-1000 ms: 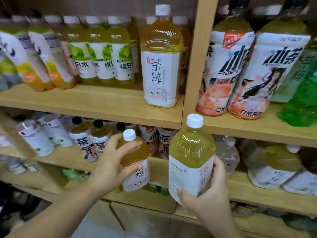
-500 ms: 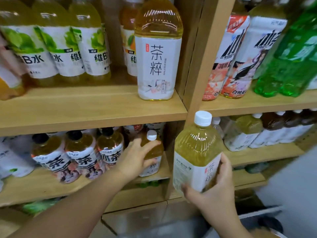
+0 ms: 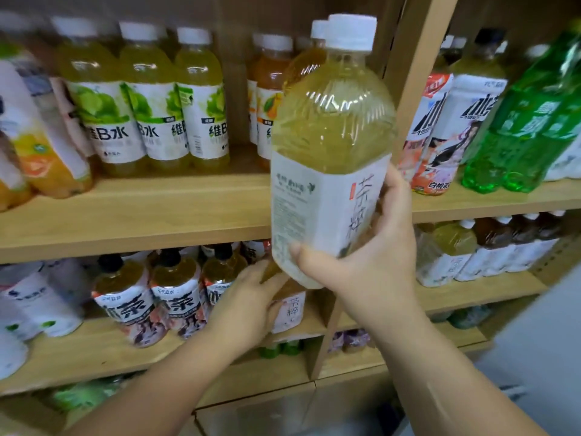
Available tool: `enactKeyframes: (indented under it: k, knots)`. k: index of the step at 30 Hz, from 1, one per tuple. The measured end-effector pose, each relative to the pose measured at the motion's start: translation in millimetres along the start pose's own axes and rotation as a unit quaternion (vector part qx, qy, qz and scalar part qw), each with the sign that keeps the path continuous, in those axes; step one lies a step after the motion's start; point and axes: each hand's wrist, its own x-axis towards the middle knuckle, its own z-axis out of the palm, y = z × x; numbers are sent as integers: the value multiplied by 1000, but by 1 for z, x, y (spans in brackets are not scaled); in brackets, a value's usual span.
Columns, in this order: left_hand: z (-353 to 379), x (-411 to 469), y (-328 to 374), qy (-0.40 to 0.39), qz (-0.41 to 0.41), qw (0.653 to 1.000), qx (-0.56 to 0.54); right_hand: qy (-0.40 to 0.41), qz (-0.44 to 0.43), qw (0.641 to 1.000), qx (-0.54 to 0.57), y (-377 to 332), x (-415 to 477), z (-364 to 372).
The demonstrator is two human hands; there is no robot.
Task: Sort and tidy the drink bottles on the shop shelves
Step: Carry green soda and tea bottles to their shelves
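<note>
The large tea bottle (image 3: 330,127), full of pale yellow liquid under a white cap, is held upright in front of the upper shelf's (image 3: 141,212) right end, beside the wooden upright (image 3: 418,73). The right hand (image 3: 371,250) grips its white label low down, thumb on the near face, fingers round the right side. On the lower shelf (image 3: 94,354), the left hand (image 3: 248,303) wraps around a small amber tea bottle (image 3: 290,311) standing beside black-capped bottles (image 3: 176,297).

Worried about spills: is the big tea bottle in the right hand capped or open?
Capped: a white cap sits on the neck of the big tea bottle that the right hand grips.
</note>
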Motion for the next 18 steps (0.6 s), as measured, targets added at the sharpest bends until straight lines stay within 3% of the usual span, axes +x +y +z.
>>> enactKeyframes:
  k: [4, 7, 12, 18]
  knots:
    - [-61, -25, 11, 216, 38, 970, -100, -1, -26, 1000, 5, -6, 23, 32]
    - [-116, -24, 20, 335, -36, 922, -192, -10, -31, 999, 13, -2, 35, 59]
    - [-172, 10, 25, 343, -51, 890, -298, 3, -20, 998, 61, 10, 40, 101]
    - [-177, 36, 16, 337, -92, 908, -229, -59, 3, 998, 5, 14, 50, 104]
